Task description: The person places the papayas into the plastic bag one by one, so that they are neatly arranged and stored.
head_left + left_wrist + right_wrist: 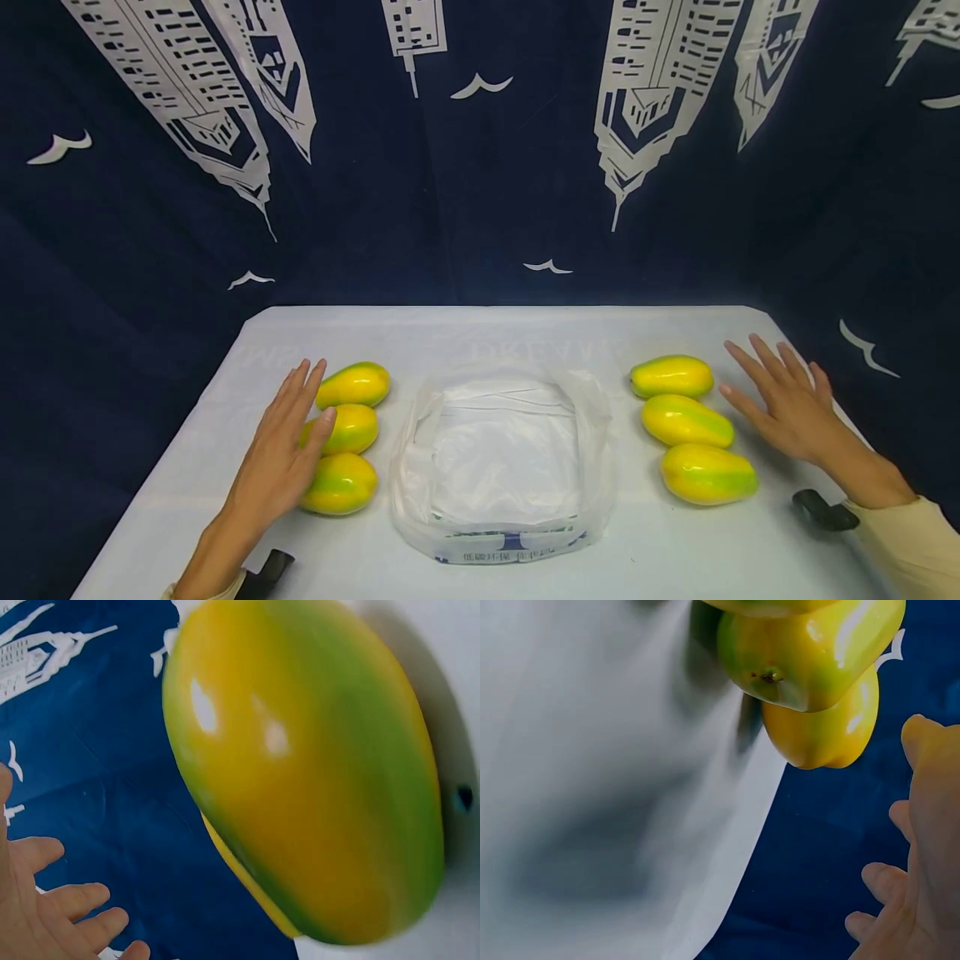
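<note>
My left hand (276,467) is held with straight fingers over the outer side of three glossy yellow-green papayas, partly covering the middle papaya (352,428) and near papaya (341,484); the far papaya (356,384) shows more fully. Its palm and spread fingers show at the edge of the left wrist view, beside a large papaya (300,765). To the right, my right hand (789,408) spreads its fingers next to another column: a far papaya (671,377), a middle papaya (687,420) and a near papaya (708,475). Neither hand holds anything.
Between the columns lies a translucent white plastic bag (510,533), its mouth spread wide and print on its front edge. Everything rests on a white-covered table (547,579). Behind hangs a dark blue cloth (450,183) with white buildings and birds. A black strap end (823,510) sits at the right wrist.
</note>
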A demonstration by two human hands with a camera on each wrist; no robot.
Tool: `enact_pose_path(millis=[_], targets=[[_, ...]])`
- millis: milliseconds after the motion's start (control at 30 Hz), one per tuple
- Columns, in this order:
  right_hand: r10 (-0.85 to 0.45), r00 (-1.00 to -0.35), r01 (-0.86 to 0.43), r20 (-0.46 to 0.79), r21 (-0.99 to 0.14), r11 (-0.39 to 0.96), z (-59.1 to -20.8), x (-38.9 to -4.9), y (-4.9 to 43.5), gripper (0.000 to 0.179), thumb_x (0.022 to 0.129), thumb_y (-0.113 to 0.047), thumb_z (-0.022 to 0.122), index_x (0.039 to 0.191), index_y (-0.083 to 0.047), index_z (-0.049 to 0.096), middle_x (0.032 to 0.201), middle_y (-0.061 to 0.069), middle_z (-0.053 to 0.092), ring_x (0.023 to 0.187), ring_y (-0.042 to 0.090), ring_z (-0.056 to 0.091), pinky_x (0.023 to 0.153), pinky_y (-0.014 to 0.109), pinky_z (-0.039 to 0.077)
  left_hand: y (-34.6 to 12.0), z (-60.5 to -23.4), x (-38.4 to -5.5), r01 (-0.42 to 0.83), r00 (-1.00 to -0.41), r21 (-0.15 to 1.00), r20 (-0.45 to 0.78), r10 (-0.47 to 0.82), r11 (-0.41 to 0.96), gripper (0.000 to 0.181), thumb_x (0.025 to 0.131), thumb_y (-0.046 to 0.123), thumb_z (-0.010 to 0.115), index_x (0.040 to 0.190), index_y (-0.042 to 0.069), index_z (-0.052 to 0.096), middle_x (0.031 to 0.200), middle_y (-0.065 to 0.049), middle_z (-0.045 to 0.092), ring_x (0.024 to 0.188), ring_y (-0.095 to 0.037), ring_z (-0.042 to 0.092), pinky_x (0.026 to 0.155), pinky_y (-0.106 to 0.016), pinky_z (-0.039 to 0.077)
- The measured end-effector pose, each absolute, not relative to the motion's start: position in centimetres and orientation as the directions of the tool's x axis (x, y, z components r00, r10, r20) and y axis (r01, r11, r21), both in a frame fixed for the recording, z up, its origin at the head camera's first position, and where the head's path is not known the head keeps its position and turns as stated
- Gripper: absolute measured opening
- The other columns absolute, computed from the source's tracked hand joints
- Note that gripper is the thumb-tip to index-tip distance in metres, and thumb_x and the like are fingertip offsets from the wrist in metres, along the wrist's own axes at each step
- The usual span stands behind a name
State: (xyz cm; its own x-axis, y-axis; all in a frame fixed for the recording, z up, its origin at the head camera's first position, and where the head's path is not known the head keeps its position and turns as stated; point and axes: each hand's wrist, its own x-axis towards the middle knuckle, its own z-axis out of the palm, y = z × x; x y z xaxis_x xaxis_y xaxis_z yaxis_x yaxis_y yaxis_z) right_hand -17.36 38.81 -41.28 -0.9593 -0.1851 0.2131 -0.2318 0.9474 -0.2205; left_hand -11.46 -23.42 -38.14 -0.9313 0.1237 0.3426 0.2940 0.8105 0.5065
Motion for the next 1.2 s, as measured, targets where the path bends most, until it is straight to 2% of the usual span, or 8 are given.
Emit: enact_pose_path(millis=[133, 400, 567, 667, 867, 1000, 1100, 1200], targets=[[-0.215, -0.951, -0.266, 0.224, -0.230, 0.936, -40.9, -17.7, 38.5, 0.070, 0.104, -0.040, 0.048, 0.162, -0.023, 0.013, 0.167, 0.022, 0.001, 0.149, 0.055, -0.005, 0.112, 0.075, -0.015, -22.5, -38.1, -11.3, 0.310, -0.933, 0.539, 0.330, 0.142, 0.783, 0.062, 0.106, 0.034, 0.048, 0.161, 0.029, 0.020, 0.168, -0.006, 0.015, 0.154, -0.037, 0.014, 0.117, -0.069, 0.018], [-0.267, -0.938, -0.319, 0.219, -0.252, 0.914, -40.3, -18.5, 37.9, 0.069, 0.103, -0.037, 0.052, 0.161, -0.023, 0.019, 0.168, 0.020, 0.003, 0.149, 0.056, -0.001, 0.112, 0.076, -0.012, -20.7, -38.2, -11.1, 0.349, -0.932, 0.617, 0.307, 0.192, 0.706, 0.060, 0.105, 0.033, 0.052, 0.159, 0.029, 0.027, 0.168, -0.001, 0.019, 0.152, -0.035, 0.022, 0.114, -0.068, 0.025], [-0.305, -0.926, -0.357, 0.221, -0.253, 0.899, -40.0, -19.1, 37.6, 0.068, 0.103, -0.035, 0.054, 0.161, -0.023, 0.021, 0.168, 0.020, 0.004, 0.148, 0.057, 0.001, 0.111, 0.078, -0.007, -19.6, -38.7, -11.0, 0.337, -0.941, 0.659, 0.266, 0.212, 0.672, 0.059, 0.103, 0.038, 0.055, 0.157, 0.037, 0.030, 0.168, 0.003, 0.018, 0.153, -0.032, 0.022, 0.114, -0.068, 0.027], [-0.325, -0.921, -0.376, 0.215, -0.269, 0.887, -39.8, -19.4, 37.4, 0.067, 0.103, -0.034, 0.055, 0.160, -0.021, 0.023, 0.167, 0.022, 0.006, 0.148, 0.058, 0.002, 0.111, 0.079, -0.003, -18.8, -39.0, -11.0, 0.344, -0.939, 0.684, 0.253, 0.233, 0.644, 0.059, 0.101, 0.038, 0.059, 0.155, 0.037, 0.034, 0.167, 0.005, 0.019, 0.153, -0.031, 0.023, 0.115, -0.065, 0.028], [-0.345, -0.928, -0.372, 0.139, -0.333, 0.866, -39.2, -19.9, 36.8, 0.065, 0.103, -0.035, 0.054, 0.160, -0.023, 0.025, 0.167, 0.023, 0.009, 0.150, 0.054, 0.000, 0.113, 0.077, -0.002, -17.7, -39.3, -11.1, 0.370, -0.926, 0.726, 0.240, 0.291, 0.579, 0.058, 0.096, 0.024, 0.068, 0.149, 0.035, 0.046, 0.165, 0.004, 0.026, 0.152, -0.029, 0.027, 0.115, -0.057, 0.034], [-0.376, -0.921, -0.387, 0.105, -0.368, 0.846, -38.7, -20.4, 36.6, 0.062, 0.102, -0.034, 0.056, 0.158, -0.025, 0.030, 0.166, 0.023, 0.013, 0.150, 0.052, 0.004, 0.111, 0.079, 0.002, -17.5, -39.6, -11.0, 0.368, -0.921, 0.764, 0.222, 0.320, 0.530, 0.059, 0.093, 0.014, 0.071, 0.147, 0.027, 0.051, 0.165, 0.003, 0.028, 0.151, -0.027, 0.029, 0.113, -0.052, 0.040], [-0.420, -0.900, -0.431, 0.120, -0.401, 0.809, -38.5, -21.0, 36.5, 0.059, 0.101, -0.028, 0.060, 0.156, -0.025, 0.037, 0.164, 0.024, 0.019, 0.148, 0.053, 0.012, 0.109, 0.081, 0.008, -17.4, -39.8, -10.9, 0.338, -0.921, 0.813, 0.182, 0.344, 0.475, 0.060, 0.092, 0.011, 0.071, 0.146, 0.027, 0.051, 0.165, 0.003, 0.027, 0.152, -0.025, 0.027, 0.114, -0.051, 0.038], [-0.464, -0.874, -0.478, 0.144, -0.421, 0.771, -38.4, -21.6, 36.4, 0.054, 0.099, -0.023, 0.062, 0.151, -0.023, 0.045, 0.161, 0.025, 0.026, 0.144, 0.053, 0.020, 0.107, 0.081, 0.015, -17.3, -40.1, -10.7, 0.291, -0.924, 0.851, 0.131, 0.359, 0.437, 0.062, 0.092, 0.011, 0.071, 0.146, 0.034, 0.050, 0.166, 0.003, 0.025, 0.154, -0.026, 0.023, 0.118, -0.056, 0.030]])
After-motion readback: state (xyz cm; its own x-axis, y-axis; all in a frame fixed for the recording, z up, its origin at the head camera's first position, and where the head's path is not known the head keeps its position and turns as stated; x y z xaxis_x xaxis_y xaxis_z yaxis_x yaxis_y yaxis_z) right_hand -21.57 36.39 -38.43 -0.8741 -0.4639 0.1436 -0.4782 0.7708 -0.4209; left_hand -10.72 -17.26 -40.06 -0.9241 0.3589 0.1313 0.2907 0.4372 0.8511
